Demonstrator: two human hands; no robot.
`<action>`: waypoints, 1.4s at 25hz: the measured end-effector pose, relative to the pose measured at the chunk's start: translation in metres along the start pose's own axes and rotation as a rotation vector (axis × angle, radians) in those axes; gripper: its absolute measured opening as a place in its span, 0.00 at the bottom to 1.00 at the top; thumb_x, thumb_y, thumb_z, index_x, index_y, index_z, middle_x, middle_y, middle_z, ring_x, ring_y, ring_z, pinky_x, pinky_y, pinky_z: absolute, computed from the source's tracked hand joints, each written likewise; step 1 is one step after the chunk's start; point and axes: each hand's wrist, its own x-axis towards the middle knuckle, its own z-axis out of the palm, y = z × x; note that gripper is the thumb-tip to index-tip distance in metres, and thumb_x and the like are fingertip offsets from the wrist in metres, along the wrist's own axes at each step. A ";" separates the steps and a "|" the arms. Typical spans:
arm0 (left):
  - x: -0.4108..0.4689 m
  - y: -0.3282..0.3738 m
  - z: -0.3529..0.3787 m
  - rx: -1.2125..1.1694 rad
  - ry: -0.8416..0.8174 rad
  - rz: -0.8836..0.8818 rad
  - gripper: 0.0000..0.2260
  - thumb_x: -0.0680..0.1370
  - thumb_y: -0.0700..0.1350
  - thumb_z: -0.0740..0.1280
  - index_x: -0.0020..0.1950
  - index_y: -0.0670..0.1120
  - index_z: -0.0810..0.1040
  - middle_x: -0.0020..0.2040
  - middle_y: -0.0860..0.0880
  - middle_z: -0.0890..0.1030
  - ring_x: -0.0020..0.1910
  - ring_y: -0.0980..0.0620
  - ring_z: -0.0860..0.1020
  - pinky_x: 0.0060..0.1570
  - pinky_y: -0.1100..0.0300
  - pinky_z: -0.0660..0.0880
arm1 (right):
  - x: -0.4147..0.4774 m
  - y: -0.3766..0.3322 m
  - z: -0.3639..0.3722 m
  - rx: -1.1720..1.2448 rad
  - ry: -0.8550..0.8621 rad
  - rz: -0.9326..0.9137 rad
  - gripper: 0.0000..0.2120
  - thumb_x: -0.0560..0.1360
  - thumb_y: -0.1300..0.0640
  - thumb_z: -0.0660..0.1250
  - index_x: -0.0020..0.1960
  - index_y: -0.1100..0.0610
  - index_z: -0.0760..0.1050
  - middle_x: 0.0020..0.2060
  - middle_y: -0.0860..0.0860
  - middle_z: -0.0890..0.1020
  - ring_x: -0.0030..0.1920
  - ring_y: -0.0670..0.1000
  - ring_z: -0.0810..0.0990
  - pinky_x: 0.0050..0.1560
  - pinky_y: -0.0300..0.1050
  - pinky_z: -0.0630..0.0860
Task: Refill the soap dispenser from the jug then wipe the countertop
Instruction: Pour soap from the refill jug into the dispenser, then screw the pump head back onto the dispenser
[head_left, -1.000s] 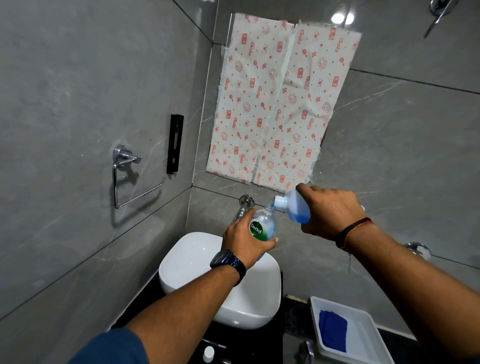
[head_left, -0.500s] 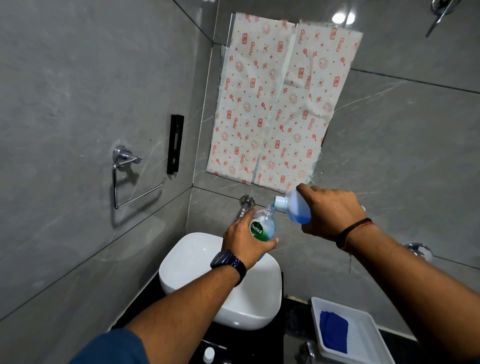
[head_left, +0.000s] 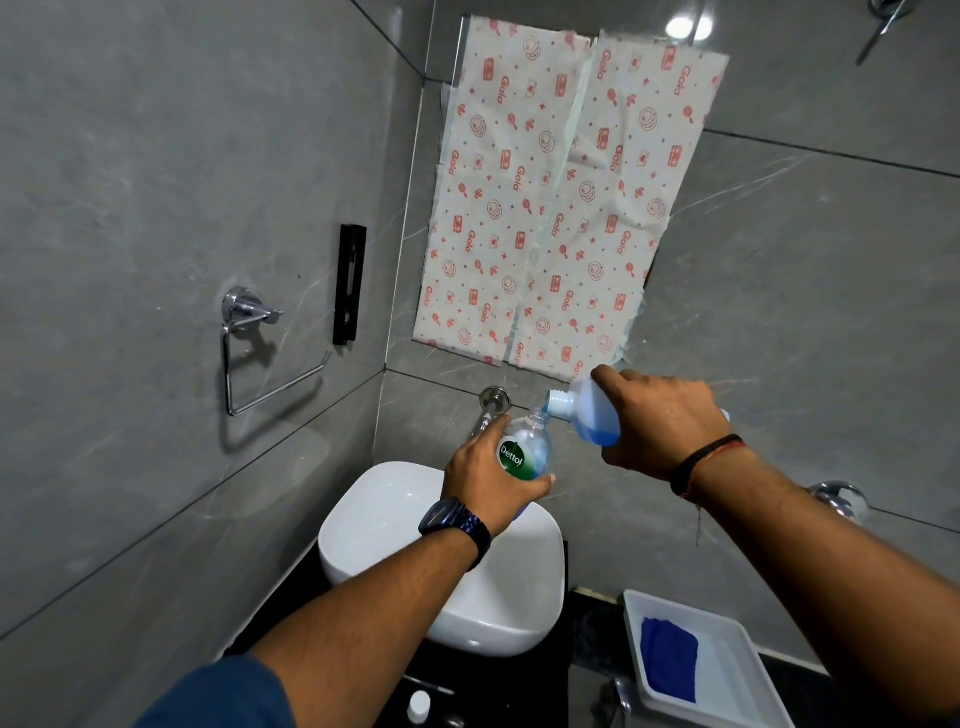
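My left hand (head_left: 485, 480) grips a clear Dettol soap dispenser bottle (head_left: 524, 452) with its top off, held above the white basin (head_left: 395, 519). My right hand (head_left: 657, 421) grips a translucent jug (head_left: 584, 413) holding blue liquid, tipped on its side so its spout meets the bottle's open neck. The blue liquid pools in the jug's lower side. A blue cloth (head_left: 668, 660) lies in a white tray (head_left: 732, 691) on the dark countertop (head_left: 592, 639) at the lower right.
A chrome tap (head_left: 491, 408) juts from the wall just behind the bottle. A small white cap (head_left: 418, 706) sits on the counter below the basin. A chrome towel ring (head_left: 260, 353) and a black holder (head_left: 349, 285) are on the left wall. Patterned paper (head_left: 561, 202) covers the mirror.
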 end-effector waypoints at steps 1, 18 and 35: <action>0.000 -0.001 0.000 -0.004 0.002 -0.001 0.36 0.60 0.58 0.78 0.65 0.53 0.71 0.58 0.52 0.80 0.54 0.50 0.78 0.52 0.55 0.79 | 0.000 0.000 0.000 0.003 0.002 0.002 0.33 0.65 0.45 0.73 0.62 0.48 0.60 0.52 0.51 0.80 0.43 0.54 0.79 0.35 0.47 0.75; -0.034 -0.126 -0.051 0.031 0.175 -0.234 0.34 0.55 0.59 0.79 0.58 0.57 0.75 0.51 0.51 0.83 0.47 0.49 0.81 0.50 0.55 0.78 | -0.049 -0.082 0.148 1.210 -0.140 0.340 0.32 0.52 0.51 0.82 0.50 0.52 0.71 0.46 0.51 0.80 0.45 0.54 0.79 0.45 0.51 0.77; -0.117 -0.342 -0.034 0.139 0.157 -0.450 0.32 0.58 0.46 0.82 0.56 0.45 0.71 0.57 0.44 0.79 0.51 0.49 0.75 0.49 0.59 0.72 | -0.163 -0.178 0.334 1.418 -0.348 0.388 0.35 0.57 0.60 0.81 0.56 0.39 0.70 0.53 0.38 0.78 0.53 0.35 0.75 0.46 0.25 0.71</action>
